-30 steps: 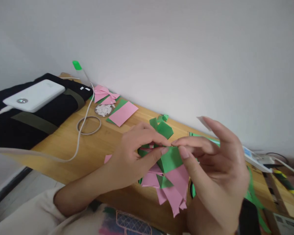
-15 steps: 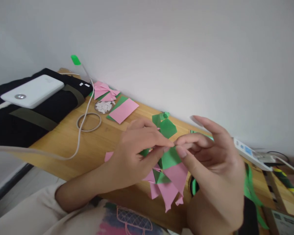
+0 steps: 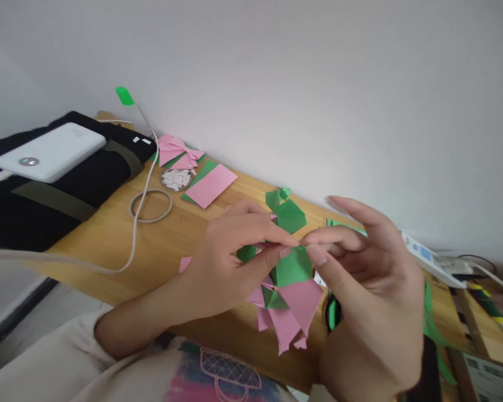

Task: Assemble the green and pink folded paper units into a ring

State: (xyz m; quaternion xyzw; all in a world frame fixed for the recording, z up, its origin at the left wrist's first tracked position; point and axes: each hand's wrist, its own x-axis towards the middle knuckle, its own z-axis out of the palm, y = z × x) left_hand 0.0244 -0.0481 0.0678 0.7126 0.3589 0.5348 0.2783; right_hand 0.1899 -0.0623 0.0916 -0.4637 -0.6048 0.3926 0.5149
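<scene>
Between my hands hangs a cluster of folded green paper (image 3: 294, 268) and pink paper (image 3: 304, 304) pieces. My left hand (image 3: 243, 257) is closed in a pinch at the top edge of the green piece. Facing it, my right hand (image 3: 360, 273) pinches the same edge between thumb and index finger, its other fingers spread. The fingertips of both hands almost meet. Behind them, more folded green paper (image 3: 291, 216) shows above my left fingers. My left hand hides part of the cluster.
A white power bank (image 3: 52, 152) lies on a black bag (image 3: 8, 223) at left, its cable crossing the wooden table (image 3: 109, 245). Beyond are a dish of white bits (image 3: 176, 179), a ring (image 3: 151, 206), pink sheets (image 3: 213, 186) and, at right, a power strip (image 3: 431, 259).
Both hands stay pinched at the green edge, with my right hand slightly farther right. The hanging paper has shifted a little, and the view has moved slightly.
</scene>
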